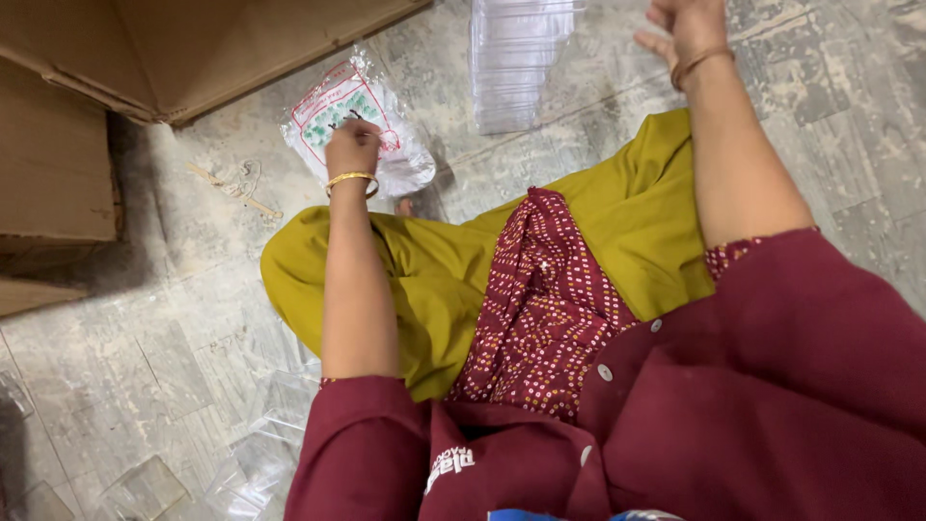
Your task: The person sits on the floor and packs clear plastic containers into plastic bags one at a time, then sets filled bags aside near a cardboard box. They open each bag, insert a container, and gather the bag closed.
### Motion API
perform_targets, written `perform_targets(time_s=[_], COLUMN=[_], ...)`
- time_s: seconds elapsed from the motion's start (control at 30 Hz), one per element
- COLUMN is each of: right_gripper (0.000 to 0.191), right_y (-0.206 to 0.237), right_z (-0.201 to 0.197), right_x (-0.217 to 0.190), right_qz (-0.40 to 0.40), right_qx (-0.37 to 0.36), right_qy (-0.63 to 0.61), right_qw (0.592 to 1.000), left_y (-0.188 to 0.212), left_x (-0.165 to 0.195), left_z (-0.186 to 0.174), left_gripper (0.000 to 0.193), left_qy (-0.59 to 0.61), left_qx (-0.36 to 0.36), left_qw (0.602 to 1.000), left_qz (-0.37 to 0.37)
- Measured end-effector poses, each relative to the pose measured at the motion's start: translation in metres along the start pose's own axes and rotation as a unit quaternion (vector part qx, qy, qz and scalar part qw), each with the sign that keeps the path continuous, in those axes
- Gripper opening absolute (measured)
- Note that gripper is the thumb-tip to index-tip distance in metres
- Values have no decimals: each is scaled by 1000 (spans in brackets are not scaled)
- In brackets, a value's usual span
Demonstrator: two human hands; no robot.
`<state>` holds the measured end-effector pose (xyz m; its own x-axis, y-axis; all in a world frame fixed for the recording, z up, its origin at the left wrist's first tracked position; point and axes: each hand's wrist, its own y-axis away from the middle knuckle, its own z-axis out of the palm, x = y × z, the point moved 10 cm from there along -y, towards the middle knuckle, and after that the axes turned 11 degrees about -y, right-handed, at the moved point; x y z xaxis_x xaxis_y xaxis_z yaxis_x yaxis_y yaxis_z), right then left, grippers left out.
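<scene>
I sit on a stone floor in yellow trousers and a maroon top. My left hand (353, 147) reaches forward and rests on a clear plastic packet (359, 121) with a red and green printed label, lying past my left knee; the fingers curl into it. My right hand (687, 29) is stretched out at the top right, fingers loosely spread over the floor, holding nothing. It is just right of a stack of clear plastic pouches (516, 60).
Brown cardboard boxes (183, 48) stand at the top left, another box (53, 164) at the left edge. A bit of string (231, 183) lies on the floor near the packet. Several clear plastic pieces (256, 453) are scattered at the bottom left.
</scene>
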<state>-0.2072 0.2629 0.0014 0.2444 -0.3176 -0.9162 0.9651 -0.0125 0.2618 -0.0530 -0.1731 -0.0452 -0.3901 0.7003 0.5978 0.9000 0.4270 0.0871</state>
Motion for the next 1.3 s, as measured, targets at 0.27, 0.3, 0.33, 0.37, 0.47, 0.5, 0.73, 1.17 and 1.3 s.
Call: perform_targets(time_s=[0.27,0.3,0.33,0.37,0.47,0.5,0.73,1.17,1.3], right_gripper=[25,27,29,30,35,37,60,23,19], right_y=[31,31,32,38,54,61,126,94,89], right_z=[0,1,1,5,18,21,67,6,-13], right_x=[78,85,93,100,123,133,176,143,92], right_qz=[1,-4,-6,-20,-36,-19,225,81,-47], right_qx=[-157,-160,-162,-180,-221,-226,-253,-117,-95], right_qy=[346,378,409,425,450,443,-173,-93,45], right_qw=[925,912,898,887,864,867,925,985,993], left_y=[3,-3,-4,-5,6,16,71,46,-1], left_x=[-18,-17,-11,-6,5,13,56,0,-18], left_z=[61,56,57,56,68,74,76,125,75], left_gripper=[23,16,18,21,20,17,16,29,16], left_qy=[-253,-218,-146,-74,207,307,581,351,287], left_qx=[-154,-114,-112,-110,-201,-245,-352,-328,-57], left_qw=[955,969,982,990,956,918,734,868,956], left_qz=[3,6,32,56,59,46,-4,-127,-33])
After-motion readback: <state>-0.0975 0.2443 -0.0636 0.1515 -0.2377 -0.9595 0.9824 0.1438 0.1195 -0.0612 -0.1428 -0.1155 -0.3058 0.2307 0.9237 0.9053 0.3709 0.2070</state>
